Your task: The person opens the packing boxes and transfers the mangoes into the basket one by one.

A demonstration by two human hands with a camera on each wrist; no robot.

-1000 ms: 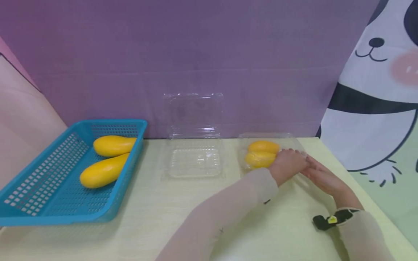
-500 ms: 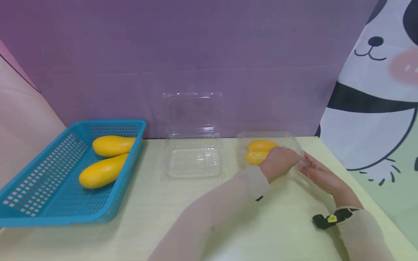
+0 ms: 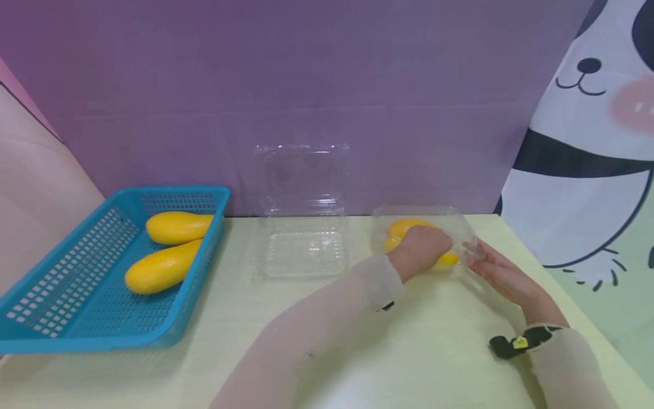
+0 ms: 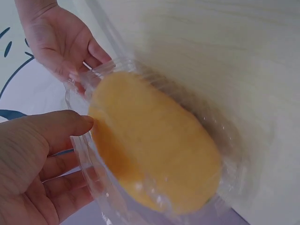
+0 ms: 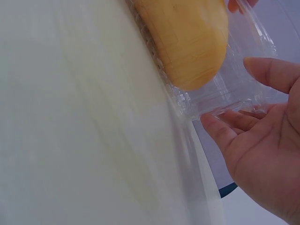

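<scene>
A clear plastic clamshell box (image 3: 456,222) stands at the back right of the table with its lid down over two yellow papaya-like fruits (image 3: 405,226). My left hand (image 3: 423,250) pinches the box's front edge, its thumb above and its fingers behind the see-through plastic in the left wrist view. That hand hides part of the fruit in the head view. At the right front corner, my right hand (image 3: 503,276) holds the box between thumb and fingers, as the right wrist view shows. Through the plastic, one fruit (image 4: 154,140) appears large in the left wrist view.
A second clear clamshell box (image 3: 306,250) stands with its lid raised at the middle back. On the left is a blue basket (image 3: 114,342) with two yellow fruits (image 3: 162,271) inside. A purple backdrop (image 3: 306,74) hangs right behind the table (image 3: 409,352).
My left hand has slid leftward along the box's front edge, away from my right hand, uncovering the end of a fruit. The right hand has stayed at the corner.
</scene>
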